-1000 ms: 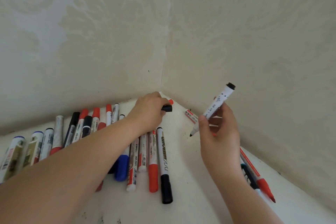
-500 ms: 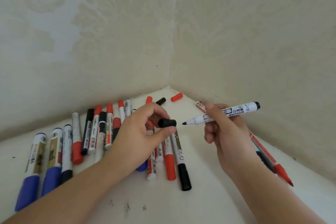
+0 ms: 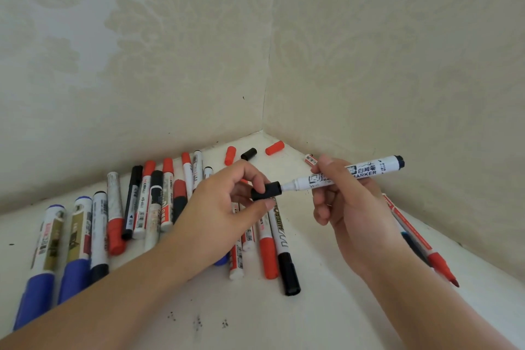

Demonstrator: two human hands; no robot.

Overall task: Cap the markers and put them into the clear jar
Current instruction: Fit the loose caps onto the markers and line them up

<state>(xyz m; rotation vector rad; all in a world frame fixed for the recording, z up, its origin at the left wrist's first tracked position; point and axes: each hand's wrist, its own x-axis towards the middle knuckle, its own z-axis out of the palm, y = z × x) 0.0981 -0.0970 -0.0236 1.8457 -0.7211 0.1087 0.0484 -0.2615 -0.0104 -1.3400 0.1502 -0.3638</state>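
Observation:
My right hand (image 3: 349, 204) grips a white marker (image 3: 369, 172) held nearly level, its tip pointing left. My left hand (image 3: 224, 207) pinches a black cap (image 3: 265, 191) between thumb and fingers. The cap's mouth sits over the marker's tip. Several markers with red, black and blue caps lie in a row (image 3: 136, 207) on the white surface to the left and under my left hand. No clear jar is in view.
Two loose red caps (image 3: 274, 148) (image 3: 229, 155) and one black cap (image 3: 249, 154) lie near the wall corner. An uncapped red marker (image 3: 420, 241) lies along the right wall under my right hand. Patterned walls close in the surface at back and right.
My left hand picked a black cap from near the corner and brought it toward the marker. The right hand turned the marker level, and the cap now covers its tip.

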